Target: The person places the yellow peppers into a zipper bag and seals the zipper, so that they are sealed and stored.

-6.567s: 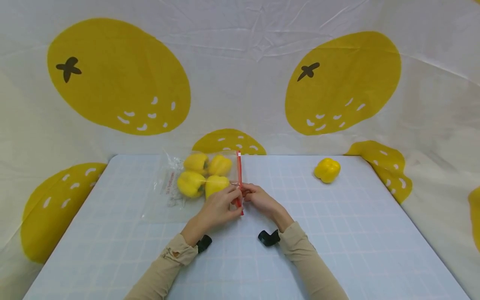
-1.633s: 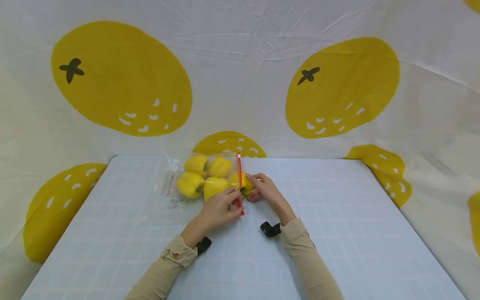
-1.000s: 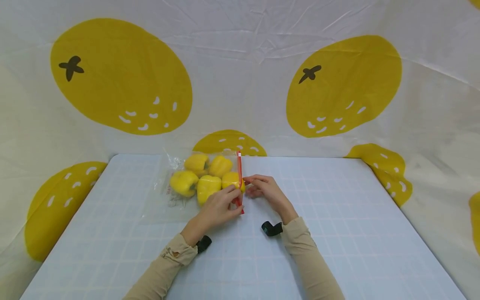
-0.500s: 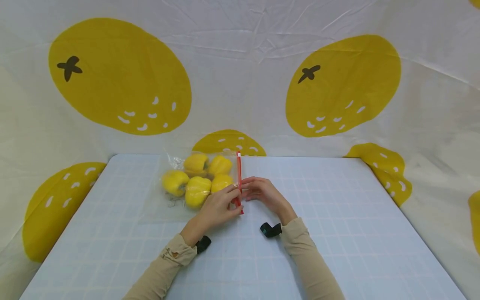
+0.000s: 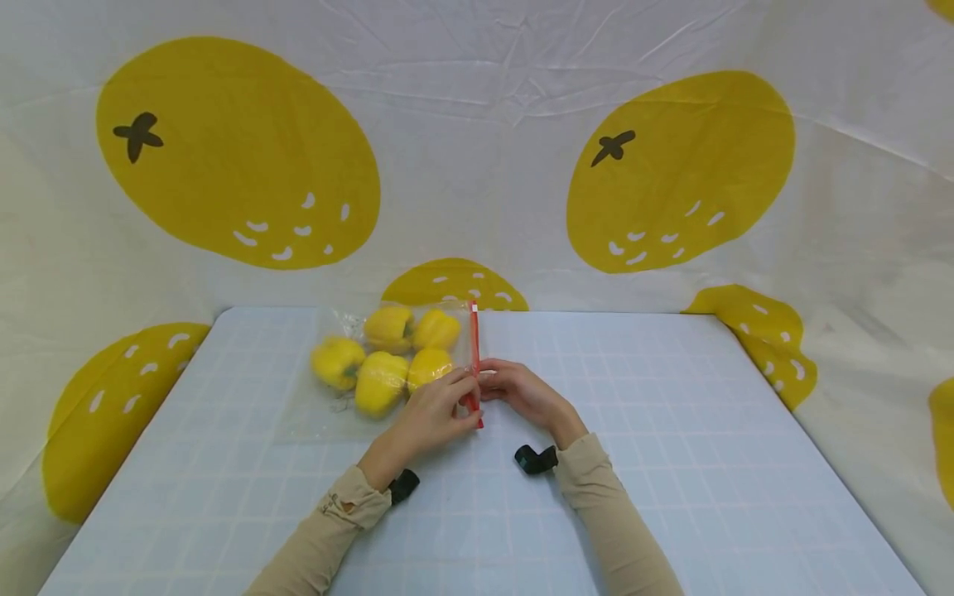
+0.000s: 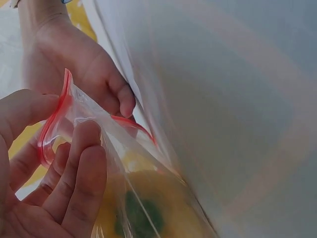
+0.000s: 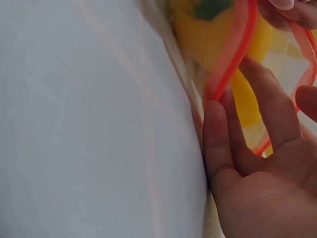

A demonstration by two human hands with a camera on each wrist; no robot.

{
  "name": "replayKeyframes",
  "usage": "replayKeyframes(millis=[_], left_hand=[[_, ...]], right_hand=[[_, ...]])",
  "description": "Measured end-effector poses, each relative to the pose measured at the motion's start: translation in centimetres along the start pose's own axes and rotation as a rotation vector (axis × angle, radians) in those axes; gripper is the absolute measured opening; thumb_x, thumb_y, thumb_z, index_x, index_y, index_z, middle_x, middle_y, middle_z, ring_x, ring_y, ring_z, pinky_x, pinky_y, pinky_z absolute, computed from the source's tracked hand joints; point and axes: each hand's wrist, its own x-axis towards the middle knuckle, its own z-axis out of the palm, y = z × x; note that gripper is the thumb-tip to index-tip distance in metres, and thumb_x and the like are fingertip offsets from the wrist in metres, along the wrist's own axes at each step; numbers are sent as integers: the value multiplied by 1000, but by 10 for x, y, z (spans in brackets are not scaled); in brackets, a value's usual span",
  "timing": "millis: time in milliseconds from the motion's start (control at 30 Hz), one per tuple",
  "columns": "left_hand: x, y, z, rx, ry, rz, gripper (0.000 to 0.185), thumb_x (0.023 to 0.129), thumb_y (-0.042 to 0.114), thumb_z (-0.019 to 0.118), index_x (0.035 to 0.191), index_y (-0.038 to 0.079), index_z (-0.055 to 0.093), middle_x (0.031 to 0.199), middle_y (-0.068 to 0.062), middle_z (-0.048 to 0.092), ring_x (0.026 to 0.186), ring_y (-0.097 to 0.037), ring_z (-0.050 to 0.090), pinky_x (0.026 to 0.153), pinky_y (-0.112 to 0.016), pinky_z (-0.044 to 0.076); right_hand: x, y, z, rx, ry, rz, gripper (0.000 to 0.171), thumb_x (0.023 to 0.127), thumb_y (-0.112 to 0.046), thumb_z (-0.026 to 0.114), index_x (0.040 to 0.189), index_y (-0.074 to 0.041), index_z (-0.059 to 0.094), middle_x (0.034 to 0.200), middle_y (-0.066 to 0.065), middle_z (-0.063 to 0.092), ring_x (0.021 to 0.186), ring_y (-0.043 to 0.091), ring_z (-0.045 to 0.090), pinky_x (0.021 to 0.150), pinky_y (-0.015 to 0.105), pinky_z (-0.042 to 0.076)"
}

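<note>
In the head view, a clear zip bag [image 5: 301, 418] with a red closure strip [image 5: 474, 335] lies on the table, its mouth facing right. Inside are several yellow bell peppers, including a rear pepper [image 5: 388, 329], a left pepper [image 5: 338, 362] and a front pepper [image 5: 381, 384]. My left hand [image 5: 436, 411] pinches the red rim; the left wrist view has the thumb and fingers [image 6: 81, 173] about the raised edge. My right hand [image 5: 525, 395] is at the mouth. In the right wrist view, its fairly straight fingers [image 7: 272, 104] touch the opposite red rim and reach into the opening.
The table [image 5: 708, 463] has a pale checked cloth. A white curtain [image 5: 477, 141] printed with large yellow fruit hangs behind and at both sides. Black wrist cameras sit under both wrists, the right camera [image 5: 535, 459] close above the cloth.
The yellow bell pepper from the table's right side went through the mouth into the bag under my right hand. The front peppers shifted left. My left hand kept its pinch on the rim.
</note>
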Motion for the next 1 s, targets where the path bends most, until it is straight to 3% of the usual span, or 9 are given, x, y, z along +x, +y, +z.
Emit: replayKeyframes(millis=[233,500,733,900,1000], left_hand=[[0,0,0,-7,-18,-11,16,83,15,76,95,14,64,95,4,55,77,-9,52,66,-21,47],[1,3,-3,-27,-120,-76,35,87,19,75,119,12,63,100,0,59,67,-9,50,61,-22,46],[2,6,-4,-35,-240,-154,34,91,24,71,121,13,60,131,-9,56,59,-9,48,60,-25,44],[0,9,-9,-36,-255,-123,35,92,24,70,123,12,60,100,-1,58,65,-9,50,61,-24,45],[1,12,-17,-116,-257,-100,32,93,22,69,122,12,60,88,4,56,64,-8,51,61,-24,47]], right_hand=[[0,2,-2,22,36,-12,34,103,-7,41,130,9,53,114,9,66,99,24,63,92,34,51],[1,2,-4,63,134,49,38,104,-14,43,134,8,50,118,11,64,97,22,63,90,32,52],[-1,1,-5,58,148,62,38,105,-14,41,135,7,49,120,14,65,99,23,63,91,33,52],[1,3,-9,90,234,46,39,106,-16,42,136,8,48,122,19,65,100,24,66,89,34,54],[2,6,-12,167,317,35,41,106,-17,42,137,10,46,127,23,61,106,27,66,91,34,53]])
